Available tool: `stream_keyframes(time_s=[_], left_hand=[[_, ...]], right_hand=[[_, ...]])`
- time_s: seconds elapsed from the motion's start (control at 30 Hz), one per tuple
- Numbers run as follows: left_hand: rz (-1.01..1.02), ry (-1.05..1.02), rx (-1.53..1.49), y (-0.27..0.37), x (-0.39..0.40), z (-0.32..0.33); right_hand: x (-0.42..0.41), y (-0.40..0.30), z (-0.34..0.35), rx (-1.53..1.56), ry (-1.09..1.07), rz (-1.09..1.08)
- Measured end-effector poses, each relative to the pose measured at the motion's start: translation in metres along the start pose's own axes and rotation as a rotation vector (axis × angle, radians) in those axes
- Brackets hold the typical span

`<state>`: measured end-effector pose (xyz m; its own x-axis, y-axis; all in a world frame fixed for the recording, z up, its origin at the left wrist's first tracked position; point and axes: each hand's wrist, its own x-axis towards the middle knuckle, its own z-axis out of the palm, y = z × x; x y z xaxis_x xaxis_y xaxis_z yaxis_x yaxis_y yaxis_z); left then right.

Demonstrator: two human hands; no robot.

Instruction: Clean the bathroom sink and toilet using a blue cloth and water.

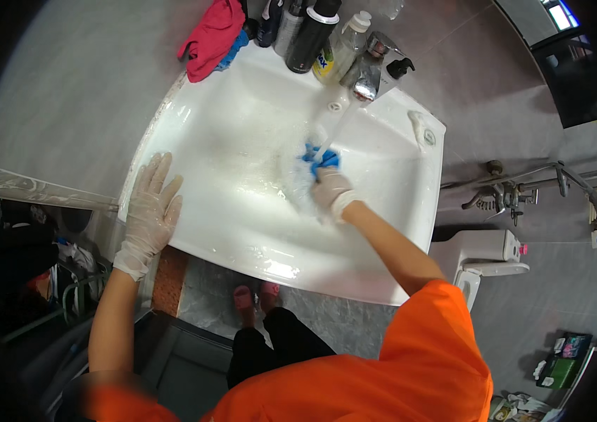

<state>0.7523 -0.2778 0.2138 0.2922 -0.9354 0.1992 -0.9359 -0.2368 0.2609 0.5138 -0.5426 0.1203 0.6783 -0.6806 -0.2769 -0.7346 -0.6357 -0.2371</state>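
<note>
My right hand (331, 192), in a translucent white glove, grips a blue cloth (324, 158) inside the white washbasin (398, 184). Water runs from the chrome faucet (366, 87) onto the cloth and splashes around it. Shallow, slightly foamy water (248, 158) covers part of the bowl. Gloved the same way, my left hand (151, 213) rests flat on the basin's left rim with fingers spread and holds nothing.
Behind the bowl stand a black spray can (313, 39), a clear dish-soap bottle (343, 50) and a black-topped pump bottle (396, 71). A red cloth (216, 39) hangs over the back left corner. A soap bar or similar white item (418, 129) lies at the right corner. Right of the basin is a toilet (480, 253).
</note>
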Motion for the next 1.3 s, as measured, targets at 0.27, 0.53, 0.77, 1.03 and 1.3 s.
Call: stream_keyframes(time_s=[0.27,0.53,0.77,1.03,1.3], left_hand=[[0.004,0.0,-0.004,-0.001,0.002,-0.001],[0.008,0.006,0.053,0.003,0.002,-0.002],[-0.008,-0.009,-0.013,0.002,0.002,-0.001],[-0.002,0.009,-0.039,0.001,-0.004,-0.005],[0.091,-0.022,0.093,-0.007,-0.001,0.006]], right_hand=[[0.02,-0.003,-0.007,-0.21,0.224,-0.354],[0.025,-0.004,-0.132,0.505,0.721,0.348],[0.087,0.033,-0.138,0.421,0.692,0.376],[-0.003,0.005,-0.081,-0.05,0.251,0.196],[-0.02,-0.027,-0.019,-0.013,-0.15,-0.184]])
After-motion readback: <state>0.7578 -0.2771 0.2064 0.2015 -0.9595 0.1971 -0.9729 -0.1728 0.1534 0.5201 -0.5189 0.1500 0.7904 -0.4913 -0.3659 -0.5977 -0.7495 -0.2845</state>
